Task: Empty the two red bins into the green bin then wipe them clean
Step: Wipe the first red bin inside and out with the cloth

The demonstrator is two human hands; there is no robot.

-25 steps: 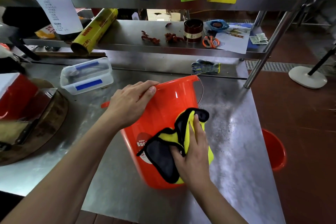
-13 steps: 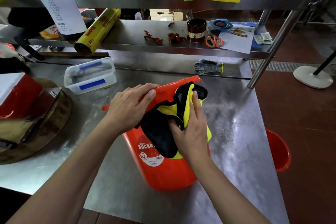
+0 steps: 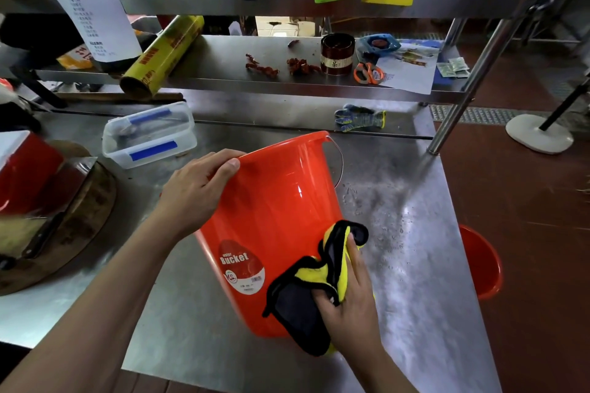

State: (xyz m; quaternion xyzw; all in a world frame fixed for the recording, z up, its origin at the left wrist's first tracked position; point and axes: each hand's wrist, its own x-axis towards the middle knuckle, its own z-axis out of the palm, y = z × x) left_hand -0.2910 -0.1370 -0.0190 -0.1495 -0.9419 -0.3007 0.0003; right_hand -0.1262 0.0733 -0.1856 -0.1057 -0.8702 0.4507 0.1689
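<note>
Cloth (image 3: 322,281) now lower on red bin (image 3: 281,201), clenched in right grip (image 3: 348,303); left grip (image 3: 198,191) grasping rim, fingertips hidden inside.

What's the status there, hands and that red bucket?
Left hand grips the red bucket rim, tilting it on the steel table. Right hand presses yellow-black cloth on its lower side. Nothing in the way.
</note>
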